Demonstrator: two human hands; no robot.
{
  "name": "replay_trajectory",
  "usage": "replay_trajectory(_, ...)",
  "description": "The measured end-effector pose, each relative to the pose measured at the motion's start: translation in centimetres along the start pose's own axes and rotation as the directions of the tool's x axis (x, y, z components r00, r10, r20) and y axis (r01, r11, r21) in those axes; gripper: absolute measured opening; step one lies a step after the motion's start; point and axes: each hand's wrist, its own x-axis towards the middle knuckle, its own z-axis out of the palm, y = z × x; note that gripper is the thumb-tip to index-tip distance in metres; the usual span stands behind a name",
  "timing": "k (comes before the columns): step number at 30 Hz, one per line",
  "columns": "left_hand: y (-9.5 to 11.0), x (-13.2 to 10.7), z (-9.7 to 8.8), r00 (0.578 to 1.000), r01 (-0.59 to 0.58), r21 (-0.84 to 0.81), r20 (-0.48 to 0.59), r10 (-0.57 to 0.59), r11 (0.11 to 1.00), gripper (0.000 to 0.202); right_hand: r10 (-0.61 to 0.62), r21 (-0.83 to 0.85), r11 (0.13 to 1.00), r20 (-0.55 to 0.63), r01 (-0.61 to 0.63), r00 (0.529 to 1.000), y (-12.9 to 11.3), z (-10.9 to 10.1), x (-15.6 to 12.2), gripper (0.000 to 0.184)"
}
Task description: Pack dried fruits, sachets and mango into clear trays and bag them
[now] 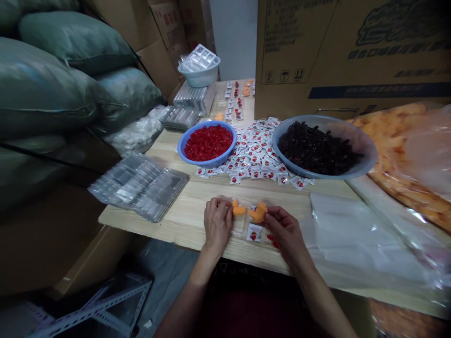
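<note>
Right hand [284, 227]: thumb and fingertips were pinched on a lobed, solid-orange piece [259, 212], held over the far side of a shallow, clear plastic compartment tray [239, 227]. Left hand [218, 223]: fingers were curled at the tray's left edge, just beside a second, similar orange piece [238, 209]; could not tell whether they gripped that piece or only steadied the tray.

Nearer the body, a square white sachet with red print [254, 233] lay in the tray's middle, and small, glossy red pieces [271, 238] showed to its right, partly hidden by the right hand.

Technique, as judged: a light pinch by the edges would have suited the orange piece, lowered flat with its lobes inside the compartment walls. The left hand was best kept on the rim, since so thin a tray could slide on the pale wooden table [197, 188]. The right wrist needed lifting clear of the red pieces, lest it drag them out.
</note>
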Motion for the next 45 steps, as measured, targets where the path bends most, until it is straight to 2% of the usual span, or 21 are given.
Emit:
replay_trajectory(1,0.2,-0.1,-0.2,1.0,-0.015,0.006,-0.018,0.015,1.0,0.014,0.006,-0.005,1.0,0.002,-0.006,1.0,0.1,0.1,-0.1,0.024)
replay_trajectory(3,0.9,-0.3,-0.5,1.0,0.016,-0.099,-0.014,-0.018,0.995,0.016,0.02,0.004,1.0,0.005,-0.02,1.0,0.2,0.4,-0.3,0.026)
replay_trajectory(5,1.7,-0.8,-1.0,0.992,0.111,-0.316,0.092,-0.086,0.942,0.02,0.034,0.054,0.998,0.008,-0.035,0.999,0.6,1.0,-0.5,0.029)
replay_trajectory(7,2.4,-1.2,-1.5,0.96,0.242,-0.503,0.251,-0.128,0.83,0.027,0.054,0.107,0.993,0.023,-0.056,0.998,0.9,1.9,-0.7,0.031)
replay_trajectory(9,2.6,-1.3,-2.2,0.933,0.326,-0.569,0.322,-0.16,0.755,0.031,0.072,0.104,0.992,0.054,-0.077,0.996,1.1,2.6,-0.9,0.032)
replay_trajectory(10,2.4,-1.3,-2.6,0.933,0.333,-0.559,0.312,-0.179,0.759,0.029,0.072,0.083,0.994,0.064,-0.077,0.995,1.1,2.8,-0.9,0.032)
replay_trajectory(13,1.3,-0.7,-4.0,0.945,0.268,-0.393,0.286,-0.161,0.879,0.023,0.014,-0.017,1.0,0.024,-0.014,1.0,0.6,2.4,-1.1,0.035)
replay_trajectory(15,0.7,-0.3,-4.6,0.926,0.179,-0.259,0.372,-0.073,0.949,0.02,-0.031,-0.098,0.995,-0.005,0.03,1.0,0.0,1.6,-1.3,0.033)
replay_trajectory(18,0.4,0.2,-4.7,0.878,-0.009,-0.158,0.471,0.083,0.987,0.017,-0.076,-0.224,0.972,0.011,0.077,0.997,-0.5,0.4,-1.5,0.029)
replay_trajectory(20,0.5,0.3,-4.1,0.885,-0.144,-0.084,0.434,0.166,0.986,0.02,-0.139,-0.332,0.932,0.034,0.142,0.99,-0.4,0.0,-1.5,0.025)
replay_trajectory(22,0.5,0.3,-3.2,0.914,-0.215,0.015,0.356,0.196,0.977,0.022,-0.258,-0.47,0.839,0.103,0.276,0.961,0.1,0.2,-1.3,0.021)
replay_trajectory(25,0.1,0.0,-2.0,0.95,-0.207,0.096,0.257,0.177,0.974,0.015,-0.407,-0.64,0.554,0.349,0.532,0.844,1.3,1.0,-0.1,0.027)
replay_trajectory(27,-0.2,-0.4,-1.5,0.956,-0.211,0.11,0.231,0.182,0.971,0.015,-0.38,-0.704,0.35,0.497,0.618,0.78,2.1,1.8,0.9,0.038)
replay_trajectory(28,-0.4,-0.6,-1.4,0.956,-0.217,0.113,0.224,0.188,0.97,0.018,-0.344,-0.729,0.27,0.538,0.63,0.77,2.5,2.1,1.4,0.042)
replay_trajectory(29,-0.5,-0.9,-1.4,0.957,-0.219,0.11,0.218,0.192,0.969,0.02,-0.309,-0.747,0.209,0.561,0.631,0.768,2.8,2.3,1.8,0.044)
replay_trajectory(31,-0.6,-1.2,-1.5,0.96,-0.215,0.087,0.202,0.194,0.973,0.023,-0.255,-0.758,0.145,0.593,0.636,0.764,3.2,2.6,2.5,0.046)
replay_trajectory(35,-0.5,-1.4,-1.7,0.962,-0.207,0.057,0.193,0.193,0.977,0.029,-0.24,-0.731,0.172,0.619,0.66,0.748,2.7,2.4,3.2,0.045)
replay_trajectory(42,-0.6,-0.5,-0.9,0.953,-0.228,0.179,0.244,0.181,0.957,0.031,-0.276,-0.754,0.205,0.568,0.625,0.776,2.5,2.2,3.0,0.041)
replay_trajectory(44,-0.5,-0.3,-1.2,0.956,-0.231,0.163,0.22,0.193,0.959,0.026,-0.277,-0.74,0.268,0.554,0.617,0.785,2.5,2.3,2.8,0.038)
replay_trajectory(45,-0.2,-0.2,-1.4,0.961,-0.229,0.126,0.185,0.204,0.965,0.025,-0.296,-0.726,0.336,0.523,0.6,0.799,2.3,2.3,2.7,0.035)
